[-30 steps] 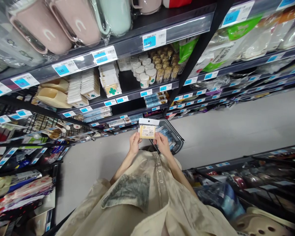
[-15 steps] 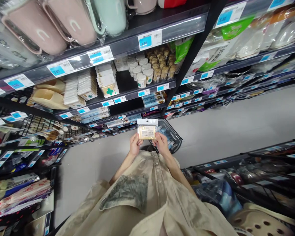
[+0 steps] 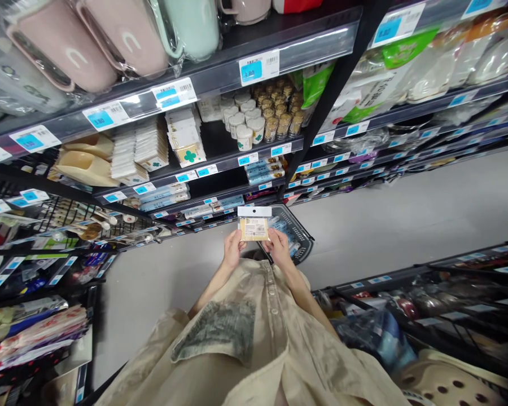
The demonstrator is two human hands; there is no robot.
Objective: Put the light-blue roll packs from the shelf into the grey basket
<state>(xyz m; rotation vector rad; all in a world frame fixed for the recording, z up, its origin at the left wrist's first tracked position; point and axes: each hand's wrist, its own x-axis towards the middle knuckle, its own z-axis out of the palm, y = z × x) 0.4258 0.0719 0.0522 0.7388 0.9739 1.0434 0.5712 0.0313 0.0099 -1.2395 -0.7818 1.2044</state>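
A small flat packet (image 3: 254, 226) hangs between my two hands in front of my shirt. It has a white header with a hole, a printed label with a barcode, and pale yellow contents I cannot clearly make out. My left hand (image 3: 233, 247) pinches its lower left corner. At the lower right corner, my right hand (image 3: 278, 245) grips it between thumb and fingers. Below and beyond the right hand sits a dark shopping basket (image 3: 308, 242), partly hidden, with blue-and-white packages (image 3: 284, 226) inside.
Ahead, a shelf holds white packets (image 3: 150, 148), clover-printed packets (image 3: 190, 151), white tubs (image 3: 244, 137) and gold-lidded tubs (image 3: 283, 125). Pink mugs (image 3: 129, 39) stand above. Grey floor (image 3: 364, 217) runs along the aisle; another rack (image 3: 449, 293) stands at right, hanging goods (image 3: 38, 338) at left.
The packet has tipped slightly in my hands, with less glare on its face. Both hands keep their grip in nearly the same place.
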